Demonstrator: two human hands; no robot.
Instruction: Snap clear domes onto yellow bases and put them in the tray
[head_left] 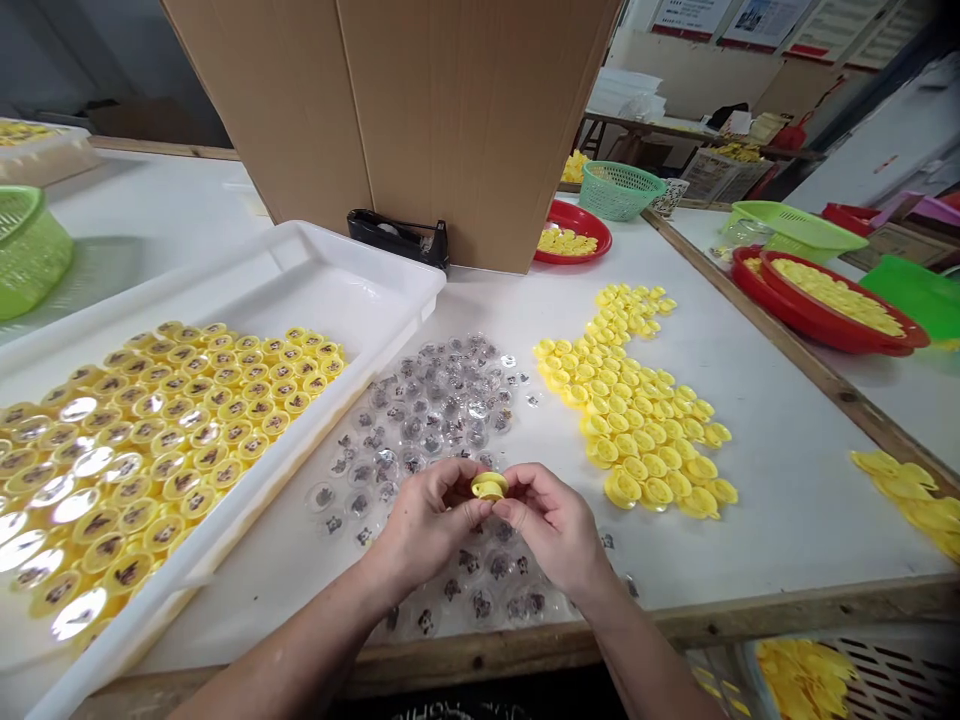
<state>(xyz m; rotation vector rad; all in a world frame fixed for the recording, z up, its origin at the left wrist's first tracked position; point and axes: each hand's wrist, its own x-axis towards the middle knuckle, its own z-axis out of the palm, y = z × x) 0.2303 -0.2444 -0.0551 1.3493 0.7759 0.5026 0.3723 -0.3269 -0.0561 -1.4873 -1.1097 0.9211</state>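
Note:
Between my fingertips is a small round yellow plastic piece [489,485], raised just over the table. My left hand [439,510] pinches it from one side and my right hand [551,520] from the other. Under and around both hands lie many clear round discs [450,400] with small dark printed figures. To the right spreads a patch of yellow cup-shaped pieces [637,430]. On the left, a white tray [397,290] holds rows of yellow rounds [180,430] with printed faces under a shiny cover.
A tall cardboard box [420,120] stands at the back, with a black tape dispenser [397,240] before it. Red basins [832,300] of yellow pieces and a green basket [622,190] sit rightward. Wooden strips [750,610] edge the table. Another green basket [30,250] is far left.

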